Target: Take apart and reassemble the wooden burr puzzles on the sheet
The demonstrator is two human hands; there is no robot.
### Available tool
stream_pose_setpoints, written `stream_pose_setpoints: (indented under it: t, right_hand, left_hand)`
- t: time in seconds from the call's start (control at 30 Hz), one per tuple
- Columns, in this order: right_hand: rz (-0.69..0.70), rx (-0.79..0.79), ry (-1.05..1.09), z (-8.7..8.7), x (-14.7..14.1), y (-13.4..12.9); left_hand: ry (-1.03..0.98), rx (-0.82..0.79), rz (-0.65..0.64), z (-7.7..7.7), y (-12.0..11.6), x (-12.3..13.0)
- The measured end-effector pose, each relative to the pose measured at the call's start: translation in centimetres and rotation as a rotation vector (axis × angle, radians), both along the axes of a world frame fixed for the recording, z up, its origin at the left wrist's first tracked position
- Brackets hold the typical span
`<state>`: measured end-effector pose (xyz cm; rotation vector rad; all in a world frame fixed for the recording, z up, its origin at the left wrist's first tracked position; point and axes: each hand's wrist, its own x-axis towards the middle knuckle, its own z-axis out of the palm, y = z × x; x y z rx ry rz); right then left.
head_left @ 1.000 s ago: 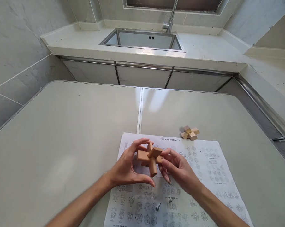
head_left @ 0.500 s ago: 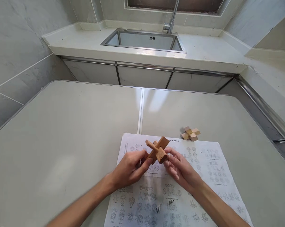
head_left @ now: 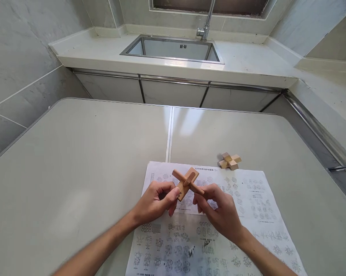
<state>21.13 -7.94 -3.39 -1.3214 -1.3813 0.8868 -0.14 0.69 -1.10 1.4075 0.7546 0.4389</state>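
Note:
A brown wooden puzzle (head_left: pixel 189 180) of crossing pieces is held above the printed sheet. Thumb and fingers of my left hand (head_left: pixel 160 199) pinch its lower left end. My right hand (head_left: pixel 215 203) has its thumb and fingers closed at the lower right end of a slim crossing piece. Beyond the sheet's top edge lies a second, lighter wooden puzzle (head_left: pixel 230 161) of crossed blocks, touched by neither hand. The paper sheet (head_left: pixel 213 230), covered with small diagrams, lies flat under both hands.
The sheet rests on a large pale table (head_left: pixel 89 153) with a seam (head_left: pixel 169 134) down its middle. Past the far edge are a counter (head_left: pixel 247 61) with a sink (head_left: pixel 173 48) and a faucet (head_left: pixel 204 32). Tiled wall stands at the left.
The brown puzzle has turned, showing a flat broad piece and a slim crossing piece. My right hand has rolled over, its fingers now curled at the slim piece's end.

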Motion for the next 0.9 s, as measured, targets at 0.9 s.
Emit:
stream_pose_setpoints:
  t: [0.9]
  right_hand:
    - [-0.005,-0.272,0.416,0.59,-0.03,0.03]
  left_hand:
    - [0.034,0.345,0.106,-0.41,-0.64,0.30]
